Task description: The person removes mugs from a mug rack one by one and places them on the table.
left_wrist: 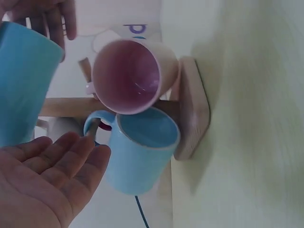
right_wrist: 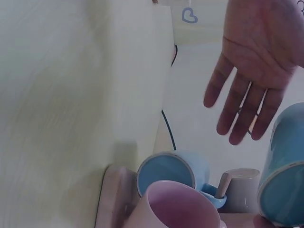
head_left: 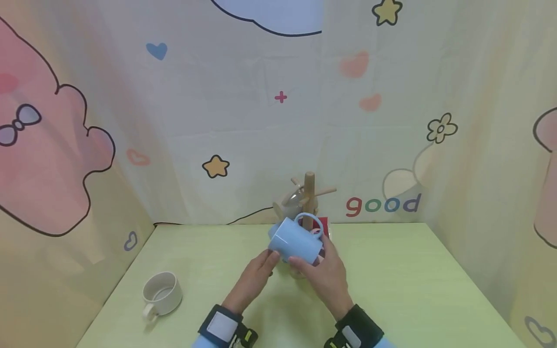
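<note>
In the head view my right hand (head_left: 329, 280) holds a light blue mug (head_left: 296, 241), thumb on its near side and fingers by the handle. The mug is tilted, handle uppermost. My left hand (head_left: 254, 276) is at the mug's lower left end; the left wrist view shows its palm up and fingers extended. Just behind stands a wooden mug rack (head_left: 309, 193). On its low pegs hang a pink mug (left_wrist: 166, 61) and a second blue mug (left_wrist: 140, 168), seen in the left wrist view. The held mug hides much of the rack in the head view.
A white mug (head_left: 170, 302) stands upright on the pale green table (head_left: 413, 290) at the left. A greyish mug (right_wrist: 242, 194) hangs farther back on the rack. Behind the table's far edge is a printed curtain (head_left: 243, 106), with a dark cable (head_left: 250, 214) before it.
</note>
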Tool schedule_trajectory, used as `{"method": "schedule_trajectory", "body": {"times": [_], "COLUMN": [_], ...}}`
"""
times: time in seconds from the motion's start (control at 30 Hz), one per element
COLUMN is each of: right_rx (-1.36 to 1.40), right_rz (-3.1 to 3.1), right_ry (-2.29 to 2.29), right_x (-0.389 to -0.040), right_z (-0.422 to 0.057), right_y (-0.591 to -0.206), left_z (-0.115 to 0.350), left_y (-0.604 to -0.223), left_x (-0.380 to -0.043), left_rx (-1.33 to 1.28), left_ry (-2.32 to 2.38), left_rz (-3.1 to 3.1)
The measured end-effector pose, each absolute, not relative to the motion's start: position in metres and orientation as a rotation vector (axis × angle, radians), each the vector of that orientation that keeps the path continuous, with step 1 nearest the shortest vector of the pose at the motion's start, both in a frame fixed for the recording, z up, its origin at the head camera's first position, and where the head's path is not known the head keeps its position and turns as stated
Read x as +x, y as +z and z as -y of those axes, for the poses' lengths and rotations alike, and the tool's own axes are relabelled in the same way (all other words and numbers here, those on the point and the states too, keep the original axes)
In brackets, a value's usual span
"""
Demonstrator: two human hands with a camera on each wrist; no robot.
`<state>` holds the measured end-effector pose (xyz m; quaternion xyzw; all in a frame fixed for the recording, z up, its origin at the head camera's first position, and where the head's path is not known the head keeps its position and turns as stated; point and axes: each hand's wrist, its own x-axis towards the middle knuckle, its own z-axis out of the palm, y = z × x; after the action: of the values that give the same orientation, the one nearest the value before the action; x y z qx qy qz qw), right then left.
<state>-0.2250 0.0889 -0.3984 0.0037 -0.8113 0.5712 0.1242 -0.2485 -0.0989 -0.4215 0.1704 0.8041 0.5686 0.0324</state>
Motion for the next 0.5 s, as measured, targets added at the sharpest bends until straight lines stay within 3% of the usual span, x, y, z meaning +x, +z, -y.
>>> {"method": "schedule_trajectory", "body": {"times": [0.5], "right_rx": [0.008], "right_rz": [2.382], "right_ry": [1.635], "right_x": [-0.219], "right_z": [-0.079], "right_y": [-0.411], "left_z": [0.089], "left_y": [-0.419], "left_x": [-0.251], "left_rx": [0.415], "left_ry": [2.04], "left_rz": [-2.072]}}
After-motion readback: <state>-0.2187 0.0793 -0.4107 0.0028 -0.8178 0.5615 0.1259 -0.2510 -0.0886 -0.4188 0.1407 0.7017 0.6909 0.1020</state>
